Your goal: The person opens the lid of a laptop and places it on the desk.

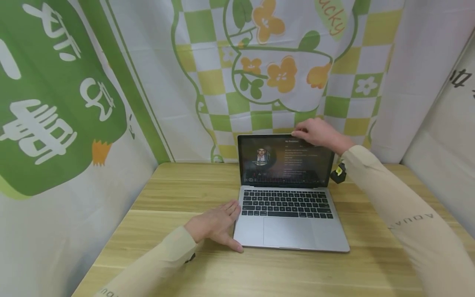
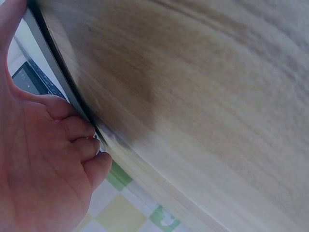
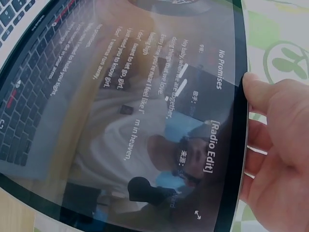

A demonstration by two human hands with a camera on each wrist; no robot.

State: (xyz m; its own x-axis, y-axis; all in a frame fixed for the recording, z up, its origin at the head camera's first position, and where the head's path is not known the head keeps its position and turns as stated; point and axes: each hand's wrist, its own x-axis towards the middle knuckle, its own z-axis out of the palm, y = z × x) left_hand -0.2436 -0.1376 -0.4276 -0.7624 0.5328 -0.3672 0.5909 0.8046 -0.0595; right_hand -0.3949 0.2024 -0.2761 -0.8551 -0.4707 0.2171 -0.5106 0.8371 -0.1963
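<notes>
An open silver laptop (image 1: 293,231) sits on the wooden table, its dark screen (image 3: 159,96) lit with song lyrics and a round picture. My right hand (image 1: 320,134) pinches the top edge of the screen near its right corner. In the right wrist view, the right thumb (image 3: 256,92) lies at the front bezel and the other fingers are behind the lid. My left hand (image 1: 219,227) rests against the laptop's left side. Its fingers (image 2: 79,128) touch the side edge, while the thumb reaches the front left corner.
The wooden table (image 1: 178,185) extends around the laptop. A patterned curtain (image 1: 208,82) hangs close behind the screen, and white and green cloth covers the left side (image 1: 122,173). A black device with a yellow mark (image 1: 338,173) shows under the right wrist.
</notes>
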